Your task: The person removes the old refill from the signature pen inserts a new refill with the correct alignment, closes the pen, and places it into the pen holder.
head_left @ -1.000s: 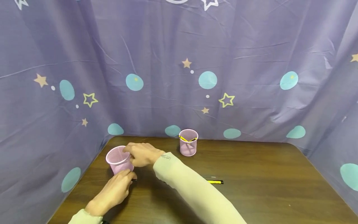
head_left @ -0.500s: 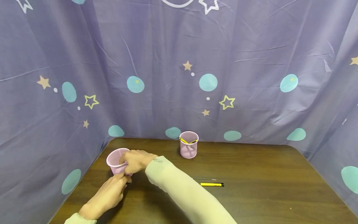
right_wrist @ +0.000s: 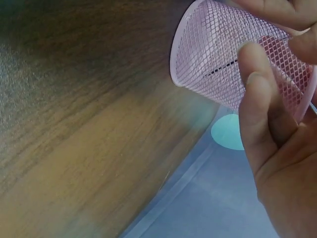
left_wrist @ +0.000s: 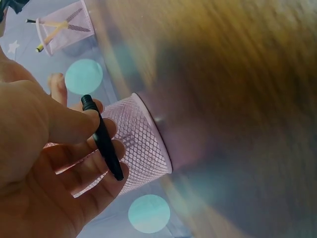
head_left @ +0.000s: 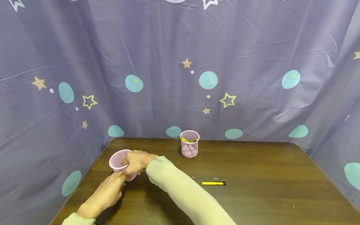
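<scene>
In the head view, a pink mesh pen holder (head_left: 119, 162) stands at the table's left side. My right hand (head_left: 139, 162) is at its rim, some fingers inside and others outside, gripping the wall between them. Through the mesh in the right wrist view, a thin dark rod (right_wrist: 220, 68) shows inside the holder. Just in front of the holder, my left hand (head_left: 108, 190) pinches a black pen piece (left_wrist: 104, 141) between thumb and fingers. That piece has a narrow, ridged end and a tapered end. The fingers deep in the holder are partly hidden.
A second pink mesh pen holder (head_left: 189, 151) with yellow pens (head_left: 184, 139) stands near the table's back edge. A thin rod (head_left: 204, 178) and a yellow pen with a black end (head_left: 212, 183) lie mid-table. A purple curtain (head_left: 157, 103) surrounds the back and sides.
My right hand has reached lower into the left pen holder, which has shifted slightly right and nearer. My left hand, with the black pen piece, has moved a little left and stays close by.
</scene>
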`<state>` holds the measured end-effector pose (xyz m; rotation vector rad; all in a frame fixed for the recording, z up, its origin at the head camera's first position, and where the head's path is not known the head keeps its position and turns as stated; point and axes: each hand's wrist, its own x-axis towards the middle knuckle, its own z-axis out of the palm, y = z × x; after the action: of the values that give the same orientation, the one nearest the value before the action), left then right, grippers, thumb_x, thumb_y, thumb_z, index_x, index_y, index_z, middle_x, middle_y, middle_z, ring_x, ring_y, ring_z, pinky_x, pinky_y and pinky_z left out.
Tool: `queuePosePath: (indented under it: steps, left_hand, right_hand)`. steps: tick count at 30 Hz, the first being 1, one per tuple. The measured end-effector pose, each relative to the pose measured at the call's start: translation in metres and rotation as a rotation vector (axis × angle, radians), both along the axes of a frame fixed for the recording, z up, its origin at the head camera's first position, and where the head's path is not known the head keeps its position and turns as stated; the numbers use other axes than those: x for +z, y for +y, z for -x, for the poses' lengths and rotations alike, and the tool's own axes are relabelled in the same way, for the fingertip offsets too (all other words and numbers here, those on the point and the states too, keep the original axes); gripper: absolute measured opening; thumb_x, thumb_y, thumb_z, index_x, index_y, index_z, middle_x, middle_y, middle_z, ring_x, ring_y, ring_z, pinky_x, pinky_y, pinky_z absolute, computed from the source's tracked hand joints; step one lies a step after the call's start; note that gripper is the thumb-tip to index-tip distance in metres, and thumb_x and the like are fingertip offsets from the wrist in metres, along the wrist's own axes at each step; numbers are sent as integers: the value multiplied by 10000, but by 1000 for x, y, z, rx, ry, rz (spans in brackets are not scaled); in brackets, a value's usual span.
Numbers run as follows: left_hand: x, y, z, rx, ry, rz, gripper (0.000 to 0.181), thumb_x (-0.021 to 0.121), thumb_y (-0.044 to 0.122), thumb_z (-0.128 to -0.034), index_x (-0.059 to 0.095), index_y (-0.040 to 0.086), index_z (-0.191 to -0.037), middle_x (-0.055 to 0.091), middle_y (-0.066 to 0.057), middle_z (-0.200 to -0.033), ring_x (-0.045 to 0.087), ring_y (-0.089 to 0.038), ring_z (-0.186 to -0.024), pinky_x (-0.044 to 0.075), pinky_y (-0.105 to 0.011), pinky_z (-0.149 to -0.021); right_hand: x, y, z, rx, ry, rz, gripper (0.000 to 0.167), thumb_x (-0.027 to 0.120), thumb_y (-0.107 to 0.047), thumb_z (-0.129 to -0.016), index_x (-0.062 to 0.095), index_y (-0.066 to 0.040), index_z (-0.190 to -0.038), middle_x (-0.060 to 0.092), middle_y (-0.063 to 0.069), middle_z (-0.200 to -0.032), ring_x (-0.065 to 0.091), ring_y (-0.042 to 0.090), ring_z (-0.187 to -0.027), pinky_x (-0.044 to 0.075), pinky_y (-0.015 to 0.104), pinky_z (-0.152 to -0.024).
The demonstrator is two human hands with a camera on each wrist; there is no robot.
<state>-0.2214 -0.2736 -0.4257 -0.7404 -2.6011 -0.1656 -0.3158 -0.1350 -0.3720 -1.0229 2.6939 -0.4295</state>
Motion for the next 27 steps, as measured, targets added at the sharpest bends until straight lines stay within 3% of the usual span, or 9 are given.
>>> queuePosePath:
  steps: [4,7,10,16,24,27]
  left_hand:
    - [1,-1,-1,-5,1,7,293,734,-111,-646,636,111,-810,574,33,-859,590,-198,-821,503,-384,-722]
    - [0,-2,-1,-17,36,14,311,746,-113,-623,622,114,-796,564,41,-832,577,-175,-790,498,-368,-702]
    - [-1,-4,-2,-31,64,11,330,755,-117,-609,616,111,-802,553,51,-812,563,-150,-769,495,-348,-686]
    - [-1,-6,-2,-36,42,-3,323,763,-101,-639,628,105,-849,550,71,-816,554,-125,-759,496,-317,-673]
    - [-1,-9,-4,-40,68,-6,325,748,-103,-627,612,128,-811,522,85,-779,524,-118,-715,470,-310,-623]
    - [-1,-11,-3,-44,67,-6,316,745,-99,-636,615,127,-814,521,89,-783,520,-114,-711,470,-302,-620]
  right_hand:
    - [0,-2,-3,5,-1,-11,63,694,-359,-762,701,-376,-823,617,-55,-518,558,66,-419,430,210,-406]
    - [0,-2,-4,24,11,-29,37,688,-357,-764,675,-385,-743,580,-63,-473,572,82,-436,415,212,-403]
    - [0,-2,-4,29,24,-49,32,683,-369,-765,662,-384,-746,569,-66,-459,593,92,-459,405,212,-405]
    - [-2,-2,-4,60,73,-58,36,670,-369,-797,686,-366,-766,607,-94,-503,597,57,-450,426,192,-432]
    - [-5,0,-2,98,138,-38,96,657,-363,-812,682,-341,-723,573,-140,-502,560,26,-424,434,190,-451]
    - [-7,2,1,123,196,-24,81,661,-364,-805,695,-326,-742,577,-166,-567,533,1,-495,423,187,-496]
